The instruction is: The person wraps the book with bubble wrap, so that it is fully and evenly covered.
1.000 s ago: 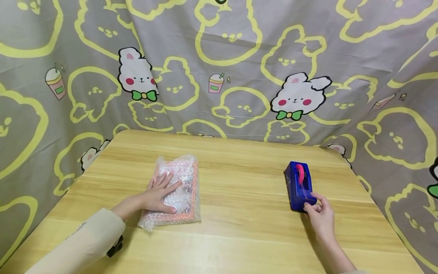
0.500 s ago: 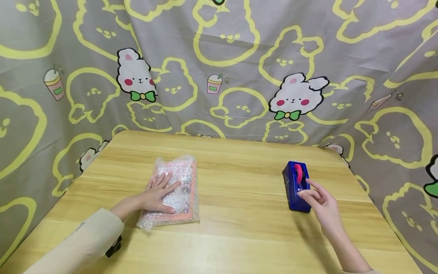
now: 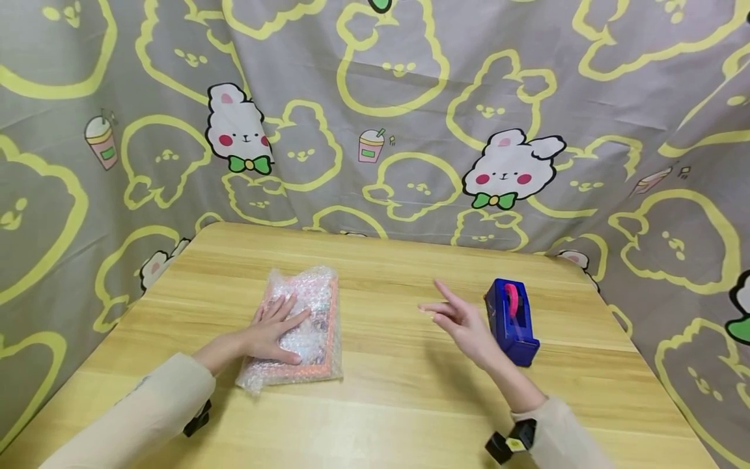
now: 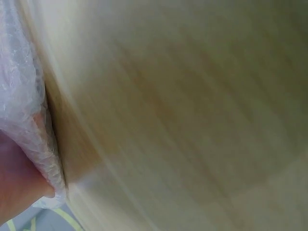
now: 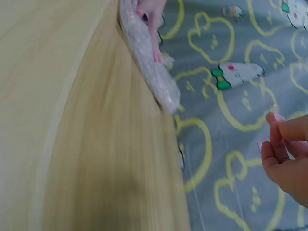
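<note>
My left hand (image 3: 269, 337) lies with spread fingers on a bubble-wrapped flat item (image 3: 319, 326), which has an orange-pink border showing through. The hand hides part of its left side. The package's edge (image 4: 24, 96) also shows in the left wrist view. Above the table, between package and dispenser, is my right hand (image 3: 469, 329). It pinches a small piece of clear tape (image 3: 430, 316) at the thumb and fingertips, barely visible, with the index finger stretched out. Behind that hand stands a blue tape dispenser (image 3: 520, 342) with a pink core in it.
The wooden table (image 3: 375, 404) carries the package on the left and the dispenser on the right. A grey curtain (image 3: 328, 65) with cartoon rabbits hangs along the back and both sides. A black wrist camera (image 3: 512, 443) sits on the right sleeve.
My right hand has left the dispenser's cutting end with a piece of clear tape and moved left toward the package. The left hand has stayed on the package.
</note>
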`<action>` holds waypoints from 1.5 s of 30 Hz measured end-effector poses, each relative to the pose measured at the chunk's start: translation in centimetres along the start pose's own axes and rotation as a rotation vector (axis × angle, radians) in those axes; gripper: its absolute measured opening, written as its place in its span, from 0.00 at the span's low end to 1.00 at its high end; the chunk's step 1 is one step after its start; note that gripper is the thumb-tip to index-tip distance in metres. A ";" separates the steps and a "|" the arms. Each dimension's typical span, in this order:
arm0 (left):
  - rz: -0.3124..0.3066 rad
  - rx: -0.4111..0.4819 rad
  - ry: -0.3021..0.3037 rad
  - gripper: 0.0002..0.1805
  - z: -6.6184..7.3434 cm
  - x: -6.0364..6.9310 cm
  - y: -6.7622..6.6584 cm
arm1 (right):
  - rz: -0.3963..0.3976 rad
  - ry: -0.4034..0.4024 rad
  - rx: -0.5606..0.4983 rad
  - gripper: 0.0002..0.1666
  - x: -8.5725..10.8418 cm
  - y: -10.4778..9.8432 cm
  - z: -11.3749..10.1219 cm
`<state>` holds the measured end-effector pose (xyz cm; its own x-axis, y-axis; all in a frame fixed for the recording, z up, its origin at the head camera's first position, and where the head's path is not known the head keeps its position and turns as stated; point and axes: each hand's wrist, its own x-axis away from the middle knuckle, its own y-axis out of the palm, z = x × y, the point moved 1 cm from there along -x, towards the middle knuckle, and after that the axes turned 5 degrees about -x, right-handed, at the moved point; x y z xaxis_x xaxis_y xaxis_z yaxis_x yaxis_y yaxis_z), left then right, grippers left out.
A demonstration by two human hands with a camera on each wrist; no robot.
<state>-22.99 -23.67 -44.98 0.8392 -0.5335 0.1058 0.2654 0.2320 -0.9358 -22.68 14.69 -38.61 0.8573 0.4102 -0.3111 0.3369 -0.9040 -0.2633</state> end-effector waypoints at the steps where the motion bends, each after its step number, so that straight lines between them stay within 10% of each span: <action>1: 0.007 -0.001 0.007 0.52 -0.1 0.0 0.0 | -0.032 0.008 0.000 0.35 -0.6 0.6 0.1; 10: 0.014 -0.001 0.017 0.53 -0.5 -0.1 -0.1 | -0.313 -0.103 0.025 0.45 -4.5 6.0 0.9; 17: -0.014 -0.014 -0.009 0.53 -0.5 -0.2 -0.2 | -0.477 -0.017 -0.091 0.50 -6.3 9.2 2.3; 45: -0.033 -0.047 -0.028 0.53 -0.2 -0.3 -0.1 | -0.561 0.069 0.059 0.56 -9.4 15.4 5.3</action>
<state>-23.30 -23.67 -44.98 0.8437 -0.5168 0.1453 0.2710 0.1764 -0.9463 -27.57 -2.44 -44.58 0.5771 0.8152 -0.0490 0.7277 -0.5406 -0.4222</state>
